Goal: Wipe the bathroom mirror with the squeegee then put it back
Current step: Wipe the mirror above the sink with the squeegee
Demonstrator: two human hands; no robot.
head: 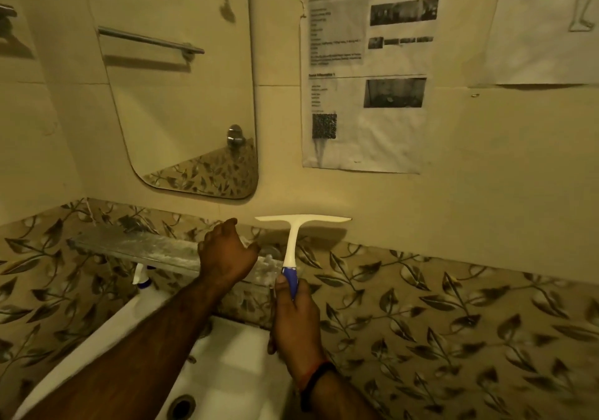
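Observation:
My right hand (296,325) grips the blue handle of a white squeegee (296,235), held upright with its blade level against the wall, below and to the right of the mirror (181,102). The mirror hangs on the cream wall at upper left and reflects a towel bar and a tap. My left hand (227,252) hovers over the right end of the glass shelf (136,244) under the mirror, fingers spread and holding nothing.
A white sink (227,355) with a dark drain sits below my arms. A white bottle (141,278) stands under the shelf. Printed paper sheets (366,73) are taped to the wall at right. Leaf-patterned tiles run along the lower wall.

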